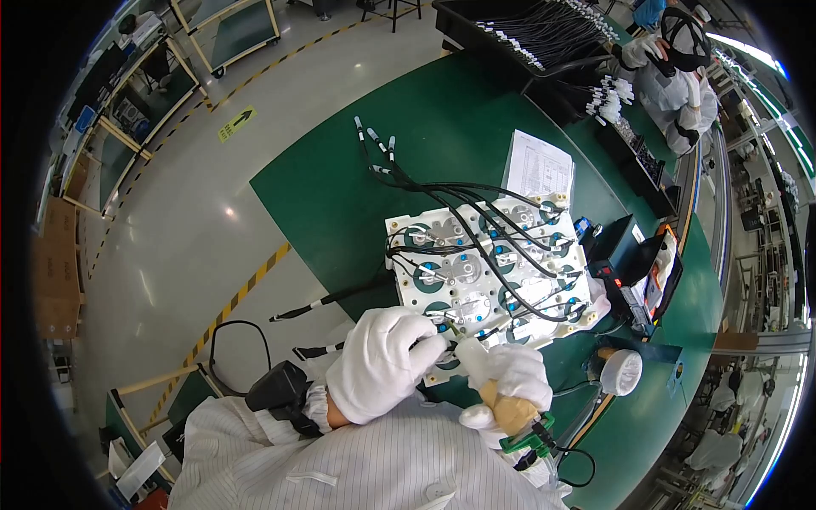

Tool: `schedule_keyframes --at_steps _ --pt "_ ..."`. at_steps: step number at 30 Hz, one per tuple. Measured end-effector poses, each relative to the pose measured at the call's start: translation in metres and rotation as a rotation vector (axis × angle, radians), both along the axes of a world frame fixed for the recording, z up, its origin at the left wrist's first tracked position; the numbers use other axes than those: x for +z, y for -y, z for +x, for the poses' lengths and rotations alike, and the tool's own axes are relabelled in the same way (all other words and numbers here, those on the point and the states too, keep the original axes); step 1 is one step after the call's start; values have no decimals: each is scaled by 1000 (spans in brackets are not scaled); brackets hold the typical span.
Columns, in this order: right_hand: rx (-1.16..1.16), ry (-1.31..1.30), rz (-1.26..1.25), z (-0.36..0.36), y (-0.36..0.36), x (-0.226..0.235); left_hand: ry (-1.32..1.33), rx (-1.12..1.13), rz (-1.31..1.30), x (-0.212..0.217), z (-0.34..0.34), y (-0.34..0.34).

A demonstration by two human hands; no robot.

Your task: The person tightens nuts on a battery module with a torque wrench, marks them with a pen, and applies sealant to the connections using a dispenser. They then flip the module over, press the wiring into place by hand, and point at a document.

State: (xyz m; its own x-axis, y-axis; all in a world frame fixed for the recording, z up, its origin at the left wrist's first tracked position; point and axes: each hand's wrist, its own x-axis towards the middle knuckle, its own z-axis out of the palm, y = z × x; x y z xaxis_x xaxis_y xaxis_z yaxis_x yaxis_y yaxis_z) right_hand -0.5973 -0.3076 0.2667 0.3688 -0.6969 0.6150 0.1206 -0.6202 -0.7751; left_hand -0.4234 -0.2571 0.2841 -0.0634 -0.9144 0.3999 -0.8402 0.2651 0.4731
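The white plate lies flat on the green bench, likely for overhead access; its longer axis is unclear. Black cables cross it, some free ends pointing away and leftward. The left hand and right hand curl at its near edge, likely to steady it; whether either pinches anything is hidden.

The bench was green, the panel white with blue dots. The cables were black, banded white near their ends. The left hand and right hand were gloved in white; the coat was pale with fine dark stripes. The floor was grey, its tape striped black and yellow, its sign yellow-green.
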Motion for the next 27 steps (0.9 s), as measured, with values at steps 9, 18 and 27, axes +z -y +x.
schedule_keyframes --at_steps 9,18,27 --pt "-10 -27 -25 -5 -2 -5 -7 -7 -1 -1 -1 2" --pt "-100 -77 -128 -3 -7 -5 30 8 -18 -4 -2 1" --pt "-346 282 141 -16 -4 3 -66 88 -3 -12 -2 3"
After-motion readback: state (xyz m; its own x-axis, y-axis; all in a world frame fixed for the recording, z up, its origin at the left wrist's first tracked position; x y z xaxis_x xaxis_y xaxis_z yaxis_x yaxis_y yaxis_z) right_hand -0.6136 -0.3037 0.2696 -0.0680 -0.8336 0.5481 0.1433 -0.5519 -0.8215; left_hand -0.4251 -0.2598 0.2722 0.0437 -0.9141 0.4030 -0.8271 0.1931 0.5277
